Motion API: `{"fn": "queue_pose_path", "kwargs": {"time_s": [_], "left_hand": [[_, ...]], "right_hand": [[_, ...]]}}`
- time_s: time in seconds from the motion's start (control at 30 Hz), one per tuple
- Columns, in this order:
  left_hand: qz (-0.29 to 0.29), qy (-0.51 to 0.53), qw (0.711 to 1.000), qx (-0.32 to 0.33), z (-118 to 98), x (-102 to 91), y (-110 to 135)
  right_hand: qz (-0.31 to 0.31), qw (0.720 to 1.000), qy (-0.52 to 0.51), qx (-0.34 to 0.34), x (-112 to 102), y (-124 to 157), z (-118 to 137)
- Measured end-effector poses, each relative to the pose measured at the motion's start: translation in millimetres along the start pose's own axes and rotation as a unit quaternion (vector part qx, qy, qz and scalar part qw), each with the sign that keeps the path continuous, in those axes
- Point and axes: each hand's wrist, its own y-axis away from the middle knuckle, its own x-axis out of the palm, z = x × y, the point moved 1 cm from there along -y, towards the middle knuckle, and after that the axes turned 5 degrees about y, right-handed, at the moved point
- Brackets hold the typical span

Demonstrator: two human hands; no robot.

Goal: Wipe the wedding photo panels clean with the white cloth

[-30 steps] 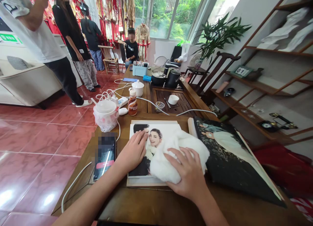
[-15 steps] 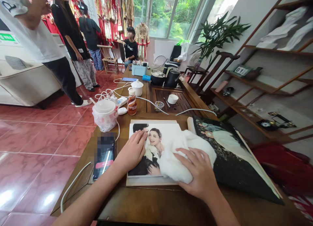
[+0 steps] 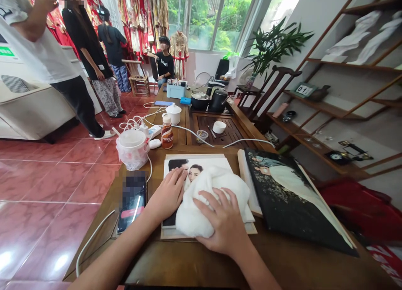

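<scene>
A printed photo panel (image 3: 176, 164) of a couple lies face up on a pale wooden frame (image 3: 251, 229) in front of me. My left hand (image 3: 169, 193) rests flat on its left part, fingers stretched out. Over the middle and right of the picture, my right hand (image 3: 222, 219) presses down on a bunched white cloth (image 3: 194, 216), fingers spread across it. Most of the picture is hidden beneath the cloth. Just right of it lies a second, dark photo panel (image 3: 282, 214) showing a figure in a pale gown.
To the left are a phone (image 3: 132, 202), a bagged white tub (image 3: 133, 150) and a brown bottle (image 3: 167, 133). A tea tray (image 3: 201, 122) with a small white bowl (image 3: 219, 127) sits farther back. White cables cross the wooden table (image 3: 150, 260). Several people are beyond.
My right hand has slid the white cloth leftward across the picture, covering more of the couple. My left hand stays on the panel's left part. The view has shifted slightly.
</scene>
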Motion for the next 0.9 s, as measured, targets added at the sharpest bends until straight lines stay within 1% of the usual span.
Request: {"fn": "queue_pose_path", "kwargs": {"time_s": [0.1, 0.2, 0.4, 0.47, 0.53, 0.67, 0.8, 0.9], "left_hand": [[-0.003, 0.009, 1.0, -0.002, 0.9, 0.2, 1.1], [-0.011, 0.014, 1.0, 0.0, 0.9, -0.2, 1.2], [-0.018, 0.016, 1.0, 0.006, 3.4, -0.5, 1.6], [-0.024, 0.019, 1.0, 0.009, 4.7, -0.7, 2.0], [-0.025, 0.017, 1.0, 0.01, 4.9, -1.3, 2.2], [-0.018, 0.01, 1.0, 0.007, 1.3, -2.5, 0.9], [-0.005, 0.008, 1.0, -0.004, -2.9, -2.4, -1.7], [0.016, 0.017, 1.0, 0.003, -3.9, -2.9, -2.7]], "right_hand": [[0.008, 1.0, -0.01, -0.02, 1.8, -1.5, 1.9], [0.004, 1.0, -0.007, -0.019, 0.5, 5.1, -8.2], [-0.011, 0.998, 0.029, 0.054, -6.9, 30.5, -42.6], [-0.015, 0.996, 0.044, 0.071, -9.9, 35.4, -50.0], [-0.015, 0.995, 0.054, 0.081, -12.4, 35.7, -52.1], [0.0, 0.997, 0.045, 0.067, -12.2, 23.6, -39.2], [0.022, 1.0, 0.007, 0.013, -5.0, 4.9, -14.2], [0.032, 0.999, -0.013, -0.026, 0.0, -5.3, 0.9]]}}
